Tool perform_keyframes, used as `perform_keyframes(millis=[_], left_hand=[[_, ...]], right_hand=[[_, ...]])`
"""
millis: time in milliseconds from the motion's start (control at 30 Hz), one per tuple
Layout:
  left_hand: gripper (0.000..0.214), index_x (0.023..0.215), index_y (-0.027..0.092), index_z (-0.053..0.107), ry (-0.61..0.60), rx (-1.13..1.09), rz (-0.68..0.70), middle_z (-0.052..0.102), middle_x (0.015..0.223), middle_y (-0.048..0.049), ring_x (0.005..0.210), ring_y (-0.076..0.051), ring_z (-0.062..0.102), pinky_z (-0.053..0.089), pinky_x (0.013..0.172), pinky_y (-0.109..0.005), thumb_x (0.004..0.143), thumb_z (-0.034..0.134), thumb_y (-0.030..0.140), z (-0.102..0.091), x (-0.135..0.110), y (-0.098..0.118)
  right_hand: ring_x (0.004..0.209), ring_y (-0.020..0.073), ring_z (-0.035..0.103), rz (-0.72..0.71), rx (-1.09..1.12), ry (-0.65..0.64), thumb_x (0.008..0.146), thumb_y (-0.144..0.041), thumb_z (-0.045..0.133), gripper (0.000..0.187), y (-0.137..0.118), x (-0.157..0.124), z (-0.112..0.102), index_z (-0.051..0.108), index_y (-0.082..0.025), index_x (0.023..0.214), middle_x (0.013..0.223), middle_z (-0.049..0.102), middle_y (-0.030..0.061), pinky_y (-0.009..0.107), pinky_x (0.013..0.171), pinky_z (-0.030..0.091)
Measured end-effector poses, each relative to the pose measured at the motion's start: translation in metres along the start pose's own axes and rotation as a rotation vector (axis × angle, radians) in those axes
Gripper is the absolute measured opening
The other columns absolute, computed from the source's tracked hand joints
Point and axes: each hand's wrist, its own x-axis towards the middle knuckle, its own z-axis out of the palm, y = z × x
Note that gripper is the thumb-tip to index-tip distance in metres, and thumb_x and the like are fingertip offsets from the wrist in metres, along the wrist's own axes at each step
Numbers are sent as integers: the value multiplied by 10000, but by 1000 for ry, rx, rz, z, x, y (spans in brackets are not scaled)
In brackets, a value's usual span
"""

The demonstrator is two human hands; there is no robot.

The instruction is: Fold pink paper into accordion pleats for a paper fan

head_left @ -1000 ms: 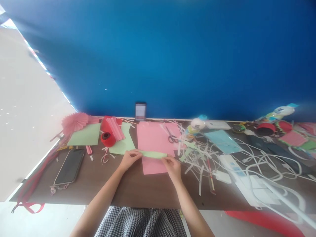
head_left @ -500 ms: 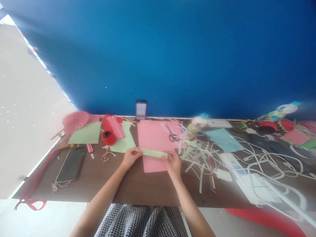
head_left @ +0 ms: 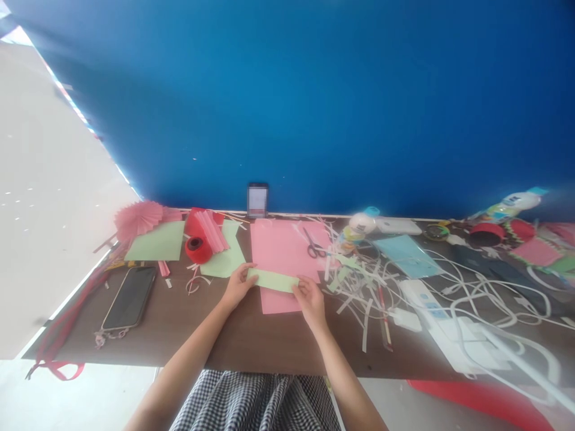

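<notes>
A light green paper strip (head_left: 273, 281) is stretched between my two hands. Its left end is pinched in my left hand (head_left: 239, 284), its right end in my right hand (head_left: 311, 301). Beneath the strip lies a large pink paper sheet (head_left: 283, 248) on the dark table. Scissors (head_left: 313, 245) rest on the sheet's right part, beyond my right hand. To the left, a red ribbon roll (head_left: 198, 250) and pleated pink paper (head_left: 212, 230) lie over a green sheet (head_left: 229, 257).
A dark phone (head_left: 129, 299) lies at the left, below a pink paper fan (head_left: 138, 220). Cut paper scraps (head_left: 359, 278), a glue bottle (head_left: 359, 227) and a white power strip (head_left: 442, 320) with tangled cables crowd the right. Another phone (head_left: 257, 200) leans against the blue wall.
The green strip now shows more of its broad face toward me. My right hand has shifted slightly left and my left hand has turned a little.
</notes>
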Motion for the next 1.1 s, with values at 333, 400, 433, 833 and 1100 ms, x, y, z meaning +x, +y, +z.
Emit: perform_keyframes(millis=[333, 400, 433, 833, 1100], left_hand=[[295, 880, 133, 621, -102, -111, -162, 649, 782, -50, 692, -142, 590, 468, 647, -259, 667, 655, 335, -7, 3, -8], [279, 870, 138, 637, -103, -130, -177, 659, 808, -56, 718, -154, 596, 477, 678, -282, 664, 658, 325, -8, 3, -7], [278, 870, 140, 642, -104, -145, -183, 662, 820, -59, 732, -161, 600, 481, 694, -296, 660, 661, 320, -9, 3, -5], [189, 764, 127, 637, -131, -286, -180, 670, 909, -98, 828, -208, 615, 483, 748, -339, 690, 611, 300, -4, 4, 2], [294, 889, 159, 597, -73, -37, -74, 678, 896, -71, 811, -187, 616, 462, 729, -293, 677, 653, 355, -1, 0, 2]], right_hand=[[555, 156, 589, 120, -4, -20, 681, -366, 636, 240, -7, 1, -5, 630, -157, 800, 680, 643, 45, 264, 476, 496], [477, 132, 551, 137, -7, -37, 683, -357, 630, 249, -8, 0, -6, 645, -154, 826, 611, 625, 21, 251, 432, 465], [458, 129, 541, 147, -5, -44, 683, -354, 625, 261, -9, 0, -7, 651, -152, 846, 583, 615, 12, 248, 415, 454], [520, 142, 558, 173, 134, -7, 670, -324, 604, 146, -8, -1, -4, 647, -187, 696, 653, 609, 8, 252, 429, 462], [570, 142, 571, 39, -36, -18, 713, -320, 601, 137, -9, -5, 0, 599, -184, 699, 666, 588, 8, 252, 510, 483]])
